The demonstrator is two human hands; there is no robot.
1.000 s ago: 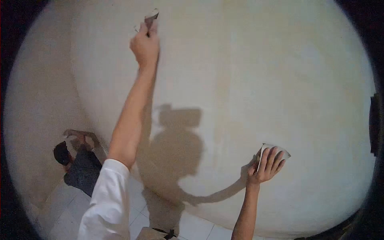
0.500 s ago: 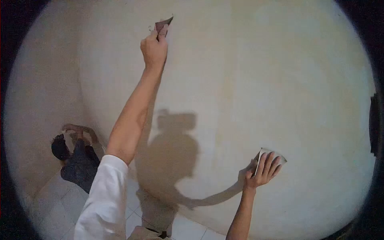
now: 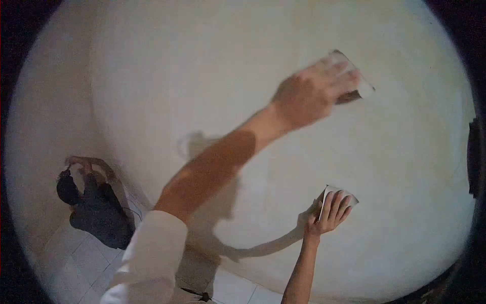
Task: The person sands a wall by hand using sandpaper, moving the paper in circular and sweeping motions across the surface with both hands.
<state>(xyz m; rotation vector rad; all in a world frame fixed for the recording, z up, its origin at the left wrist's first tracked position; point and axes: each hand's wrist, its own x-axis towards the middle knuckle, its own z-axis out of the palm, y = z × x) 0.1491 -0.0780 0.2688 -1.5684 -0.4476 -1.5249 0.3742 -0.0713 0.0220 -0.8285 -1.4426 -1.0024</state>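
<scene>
Blurred by motion, my left hand [image 3: 314, 93] reaches across the upper middle of the pale wall [image 3: 202, 66] from a white sleeve. Its fingers lie over a curled sheet of sandpaper [image 3: 366, 88], pale on one face and dark brown on the other, held at the wall. Lower right, my right hand [image 3: 331, 214] presses a second sandpaper sheet [image 3: 354, 199] to the same wall, fingers pointing up over it and thumb at its left edge. Part of that sheet is hidden under the fingers.
At the lower left, another person in dark clothes [image 3: 104, 218] is low by the wall corner, one arm raised. Pale floor tiles [image 3: 233, 289] show along the bottom. A dark object [image 3: 473, 157] stands at the right edge. My shadow falls across the wall.
My left hand has swung right and down across the wall with its sheet, whose pale face now shows. My right hand has barely shifted. The view has moved slightly.
</scene>
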